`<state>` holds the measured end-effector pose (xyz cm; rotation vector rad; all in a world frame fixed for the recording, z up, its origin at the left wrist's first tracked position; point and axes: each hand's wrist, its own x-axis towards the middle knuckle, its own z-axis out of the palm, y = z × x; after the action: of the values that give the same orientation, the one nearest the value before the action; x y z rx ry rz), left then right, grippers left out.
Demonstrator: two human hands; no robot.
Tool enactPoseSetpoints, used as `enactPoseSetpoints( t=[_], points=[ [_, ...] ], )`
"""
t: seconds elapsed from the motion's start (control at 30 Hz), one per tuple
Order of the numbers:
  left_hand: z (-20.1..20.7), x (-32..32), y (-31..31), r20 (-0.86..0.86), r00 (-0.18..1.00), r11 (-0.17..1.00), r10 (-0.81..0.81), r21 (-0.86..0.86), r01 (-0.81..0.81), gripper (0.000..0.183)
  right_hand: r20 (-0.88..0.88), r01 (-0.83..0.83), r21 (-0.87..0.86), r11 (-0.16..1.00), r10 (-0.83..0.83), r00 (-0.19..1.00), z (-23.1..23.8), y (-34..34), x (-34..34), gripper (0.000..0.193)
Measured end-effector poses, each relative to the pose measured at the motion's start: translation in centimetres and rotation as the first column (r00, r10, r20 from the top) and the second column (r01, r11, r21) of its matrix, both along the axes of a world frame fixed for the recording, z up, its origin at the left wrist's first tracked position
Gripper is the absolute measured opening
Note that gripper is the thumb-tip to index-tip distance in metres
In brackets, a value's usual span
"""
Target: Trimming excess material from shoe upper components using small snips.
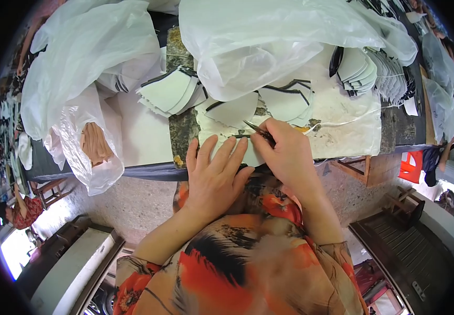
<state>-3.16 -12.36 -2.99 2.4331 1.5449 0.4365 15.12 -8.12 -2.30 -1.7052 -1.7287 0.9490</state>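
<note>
My left hand [216,168] lies flat with its fingers spread over a white cut piece with a black edge [251,154], pressing it at the table's near edge. My right hand [287,149] is closed around a dark, pointed metal tool [262,132], which looks like small snips. The tool's tip points left, just beyond my left fingertips; most of it is hidden in my fist. Past my hands lie more white pieces with black edging, one on the left [235,111] and a few overlapping on the right [285,102].
A fanned stack of white pieces [171,93] sits to the left, and more stacks [357,73] stand at the back right. Clear plastic sheeting [269,26] covers the far side. A plastic bag [87,157] with tan pieces hangs over the left edge. A white cord [342,122] crosses the cloth.
</note>
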Motion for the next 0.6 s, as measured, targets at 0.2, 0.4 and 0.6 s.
enactPoseSetpoints(
  t=[0.2, 0.4, 0.6],
  points=[
    [0.6, 0.5, 0.8, 0.036, 0.999, 1.000, -0.015, 0.001, 0.015, 0.051, 0.013, 0.025, -0.049, 0.998, -0.024, 1.000, 0.6, -0.2, 1.1, 0.020],
    [0.5, 0.5, 1.5, 0.123, 0.988, 0.996, -0.092, -0.006, 0.093, 0.051, 0.033, 0.017, -0.102, 0.995, -0.014, 0.999, 1.0, 0.1, 2.4, 0.021],
    [0.9, 0.7, 1.8, 0.105, 0.989, 0.994, -0.107, -0.005, 0.108, 0.050, 0.030, -0.006, -0.097, 0.995, 0.009, 1.000, 0.9, 0.3, 2.8, 0.021]
  ],
)
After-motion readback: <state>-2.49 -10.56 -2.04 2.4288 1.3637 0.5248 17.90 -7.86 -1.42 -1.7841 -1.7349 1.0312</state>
